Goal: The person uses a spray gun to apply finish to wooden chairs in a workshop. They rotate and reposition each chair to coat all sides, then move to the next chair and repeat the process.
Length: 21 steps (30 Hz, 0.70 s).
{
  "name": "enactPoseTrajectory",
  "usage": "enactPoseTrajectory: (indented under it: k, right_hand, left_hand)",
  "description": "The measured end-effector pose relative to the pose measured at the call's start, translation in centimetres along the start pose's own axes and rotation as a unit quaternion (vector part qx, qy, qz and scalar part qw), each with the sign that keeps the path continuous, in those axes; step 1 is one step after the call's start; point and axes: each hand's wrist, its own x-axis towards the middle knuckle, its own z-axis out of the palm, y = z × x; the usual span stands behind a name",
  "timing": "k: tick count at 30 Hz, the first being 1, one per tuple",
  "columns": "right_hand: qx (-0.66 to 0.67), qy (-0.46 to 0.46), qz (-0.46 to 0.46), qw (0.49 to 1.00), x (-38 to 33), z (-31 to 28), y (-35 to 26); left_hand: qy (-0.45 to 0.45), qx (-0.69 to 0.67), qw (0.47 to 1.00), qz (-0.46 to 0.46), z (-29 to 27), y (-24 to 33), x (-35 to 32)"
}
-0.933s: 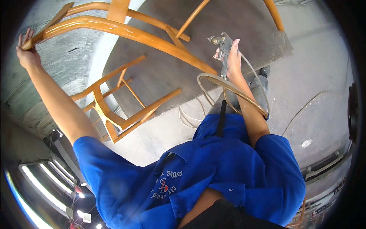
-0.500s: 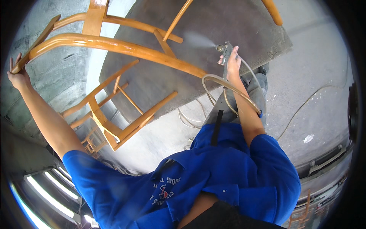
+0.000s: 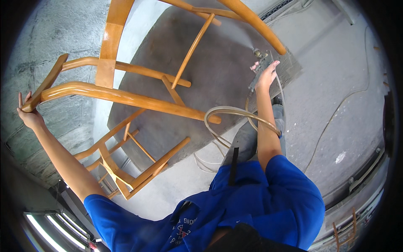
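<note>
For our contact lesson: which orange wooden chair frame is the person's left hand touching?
The upper, glossy orange wooden chair frame: the bare left hand holds its left end, away from the lower frame.

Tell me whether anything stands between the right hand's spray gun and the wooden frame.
From the spray gun in the right hand, only pale mist shows toward the wooden frame, nothing solid. Lower down, a hose loop overlaps one end of the frame; contact can't be told.
</note>
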Motion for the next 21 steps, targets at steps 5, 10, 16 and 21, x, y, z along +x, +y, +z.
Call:
enactPoseTrajectory:
  k: [5, 10, 16, 21]
  right_hand:
    - [-0.074, -0.076, -0.015, 0.994, -5.0, 0.9, -4.7]
    - [0.075, -0.222, -0.020, 0.972, -8.0, 9.2, -8.1]
    - [0.083, -0.163, -0.011, 0.983, -7.3, 13.5, -6.6]
    - [0.021, -0.103, -0.023, 0.994, -7.0, 9.8, -5.8]
  left_hand:
    - [0.026, -0.015, 0.999, 0.025, 1.1, 0.4, -0.9]
    - [0.061, 0.027, 0.996, 0.065, 2.0, 2.2, -4.2]
    - [0.083, 0.016, 0.993, 0.082, 3.3, 4.6, -7.5]
    - [0.111, 0.015, 0.988, 0.109, 4.1, 5.7, -9.0]
